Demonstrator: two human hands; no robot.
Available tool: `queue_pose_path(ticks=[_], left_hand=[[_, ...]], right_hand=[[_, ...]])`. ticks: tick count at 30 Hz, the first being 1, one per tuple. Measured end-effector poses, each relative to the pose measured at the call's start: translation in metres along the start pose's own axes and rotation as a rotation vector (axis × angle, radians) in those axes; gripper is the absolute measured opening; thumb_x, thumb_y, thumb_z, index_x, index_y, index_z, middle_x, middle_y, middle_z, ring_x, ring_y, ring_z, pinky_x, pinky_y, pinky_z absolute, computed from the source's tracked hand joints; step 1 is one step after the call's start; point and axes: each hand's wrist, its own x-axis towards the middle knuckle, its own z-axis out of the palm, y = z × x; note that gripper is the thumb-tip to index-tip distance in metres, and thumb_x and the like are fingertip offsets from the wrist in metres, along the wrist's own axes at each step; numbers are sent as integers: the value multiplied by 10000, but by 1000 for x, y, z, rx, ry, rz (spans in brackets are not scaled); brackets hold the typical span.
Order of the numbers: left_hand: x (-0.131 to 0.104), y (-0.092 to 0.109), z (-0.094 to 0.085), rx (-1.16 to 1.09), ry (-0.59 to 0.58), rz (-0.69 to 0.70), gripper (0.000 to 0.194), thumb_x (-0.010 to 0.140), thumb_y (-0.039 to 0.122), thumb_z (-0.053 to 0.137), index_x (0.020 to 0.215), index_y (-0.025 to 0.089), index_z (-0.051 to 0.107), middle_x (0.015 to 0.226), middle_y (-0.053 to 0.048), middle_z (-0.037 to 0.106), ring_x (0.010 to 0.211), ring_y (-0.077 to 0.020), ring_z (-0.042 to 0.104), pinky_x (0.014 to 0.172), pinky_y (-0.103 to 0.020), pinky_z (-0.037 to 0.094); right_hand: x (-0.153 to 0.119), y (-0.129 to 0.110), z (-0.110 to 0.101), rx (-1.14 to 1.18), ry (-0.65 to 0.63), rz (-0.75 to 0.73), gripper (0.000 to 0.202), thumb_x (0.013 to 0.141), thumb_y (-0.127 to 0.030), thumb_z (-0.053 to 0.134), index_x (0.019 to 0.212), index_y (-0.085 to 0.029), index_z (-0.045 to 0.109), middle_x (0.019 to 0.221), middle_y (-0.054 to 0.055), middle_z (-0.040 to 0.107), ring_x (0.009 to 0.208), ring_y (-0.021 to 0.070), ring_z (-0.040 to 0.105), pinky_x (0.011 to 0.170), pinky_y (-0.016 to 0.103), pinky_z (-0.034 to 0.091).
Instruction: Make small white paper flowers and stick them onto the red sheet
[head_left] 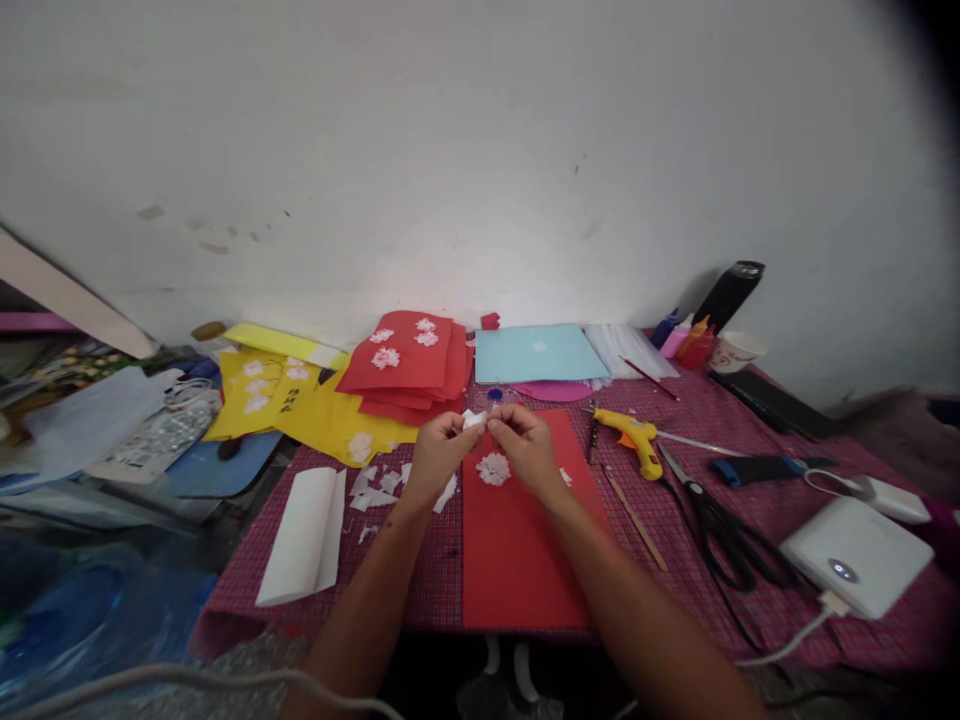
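Close together above a red sheet of card (517, 570), my left hand (437, 452) and my right hand (531, 450) pinch a small piece of white paper (472, 419) between their fingertips. Part of the piece is hidden by the fingers. Below the hands, a white crumpled-paper flower (493, 469) lies on the card. Another white flower (565, 477) shows partly past my right wrist. Torn white paper scraps (381, 490) are scattered left of my left forearm, beside a folded white sheet (300, 535).
Red cards with flowers (401, 350) are stacked behind, near yellow sheets (322, 415) and a light blue sheet (532, 355). On the right lie a yellow glue gun (634, 438), black scissors (724, 535), a wooden stick (636, 520), a blue-handled tool (757, 470) and a white power box (855, 555).
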Motion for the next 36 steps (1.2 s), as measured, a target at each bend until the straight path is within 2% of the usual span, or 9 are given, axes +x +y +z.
queue_pose_path(ticks=[4, 8, 13, 17, 23, 31, 36], left_hand=[[-1, 1, 1, -20, -32, 3, 239, 761, 372, 714, 747, 138, 664, 685, 1, 609, 629, -101, 505, 597, -208, 387], [0, 4, 2, -162, -72, -51, 271, 792, 394, 683, 799, 124, 698, 709, -24, 632, 649, -115, 542, 625, -229, 435], [2, 5, 4, -329, -17, -136, 327, 752, 438, 721, 807, 115, 704, 741, -42, 642, 640, -117, 553, 603, -239, 453], [2, 7, 4, -361, 10, -160, 355, 738, 450, 736, 847, 112, 714, 757, -44, 642, 631, -110, 545, 589, -235, 448], [1, 7, 4, -372, -8, -139, 337, 766, 452, 721, 809, 118, 694, 717, -23, 611, 619, -103, 530, 597, -235, 452], [2, 4, 4, -410, -37, -107, 294, 778, 412, 719, 796, 121, 691, 719, -28, 610, 635, -110, 544, 597, -238, 463], [1, 7, 4, -431, -33, -135, 272, 744, 388, 744, 783, 124, 695, 728, -30, 619, 644, -111, 555, 596, -232, 467]], right_hand=[[2, 3, 1, -49, -24, -7, 130, 807, -274, 594, 747, -188, 671, 700, 9, 630, 665, 156, 569, 636, 269, 453], [3, 11, 0, -116, -16, -36, 159, 807, -228, 571, 866, -194, 714, 822, 32, 687, 770, 178, 620, 722, 295, 490], [1, 12, 1, -173, -63, -66, 204, 771, -160, 572, 917, -197, 710, 827, 29, 674, 710, 160, 608, 667, 275, 489], [-1, 7, 1, -247, -105, -123, 247, 760, -147, 591, 980, -211, 683, 875, 25, 656, 677, 145, 575, 620, 261, 465], [-1, 6, 0, -323, -78, -173, 37, 824, -208, 609, 840, -206, 642, 803, 21, 634, 715, 165, 580, 666, 281, 462], [-2, 6, -1, -328, -54, -232, 44, 827, -214, 617, 852, -205, 652, 827, 25, 627, 720, 165, 575, 658, 280, 451], [-2, 4, -1, -318, -66, -255, 120, 870, -201, 550, 818, -209, 657, 806, 29, 633, 793, 183, 590, 752, 309, 461]])
